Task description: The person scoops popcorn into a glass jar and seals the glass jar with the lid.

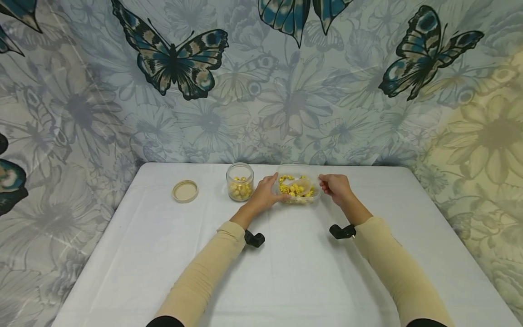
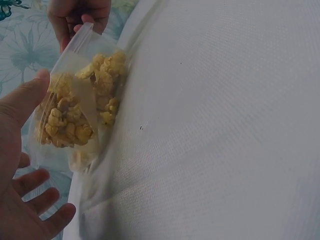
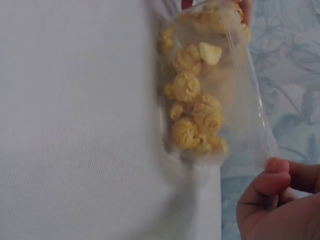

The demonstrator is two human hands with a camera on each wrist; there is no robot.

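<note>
A clear plastic container (image 1: 312,198) of yellow popcorn (image 1: 296,190) sits at the back of the table, with a pale translucent piece lying among the popcorn. At its left end is my left hand (image 1: 264,194), its thumb at the container's edge; in the left wrist view this hand (image 2: 20,165) has its fingers spread. My right hand (image 1: 337,187) pinches the container's right rim corner between thumb and finger, as the right wrist view shows of the hand (image 3: 280,200). Left of my left hand stands a clear jar (image 1: 240,187), uncovered and partly filled with popcorn.
A round lid with a gold-coloured rim (image 1: 185,191) lies left of the jar. White cloth covers the table (image 1: 294,272). Close behind the table's back edge hangs a butterfly-patterned backdrop (image 1: 294,109).
</note>
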